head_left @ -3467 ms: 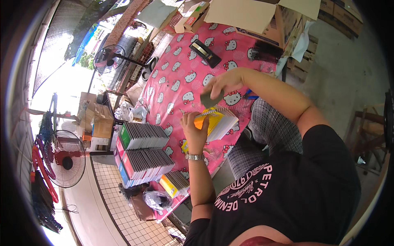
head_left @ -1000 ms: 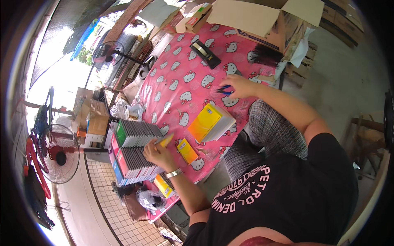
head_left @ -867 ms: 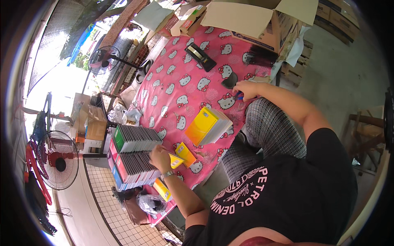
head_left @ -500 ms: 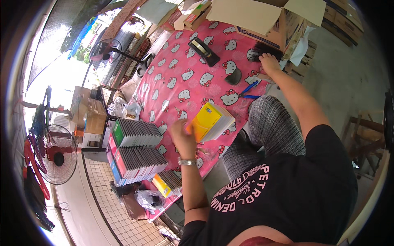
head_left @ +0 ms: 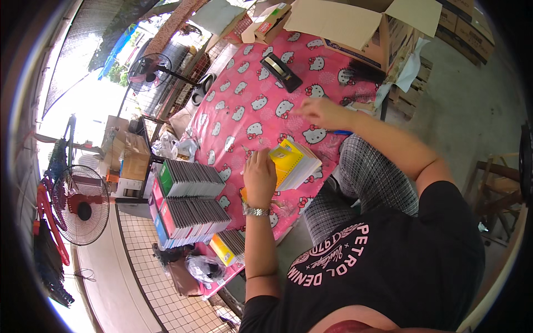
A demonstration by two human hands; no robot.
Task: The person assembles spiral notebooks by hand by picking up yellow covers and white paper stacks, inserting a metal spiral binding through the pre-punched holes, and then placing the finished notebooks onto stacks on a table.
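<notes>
A stack of yellow notebooks (head_left: 287, 161) lies on the pink table near my knees, white page edges facing right. My left hand (head_left: 260, 173), with a metal watch band at the wrist, is over the stack's left side. Its fingers are bent down on a yellow notebook, and an orange corner shows left of the wrist. Farther right, my right hand (head_left: 325, 115) hovers above the tablecloth, blurred, fingers toward the left. Whether it holds anything is unclear. A blue-handled tool (head_left: 340, 132) is partly hidden under the right forearm.
Stacked spiral notebooks (head_left: 191, 194) stand at the left, with a smaller yellow pile (head_left: 227, 247) nearer me. A black tape dispenser (head_left: 281, 72) sits toward the back. A black brush (head_left: 363, 72) lies beside an open cardboard box (head_left: 355, 47). Two fans (head_left: 83, 208) stand at the left.
My right hand has left the brush and moved left and nearer, over where a dark grey piece lay. My left hand has moved slightly right onto the yellow notebooks.
</notes>
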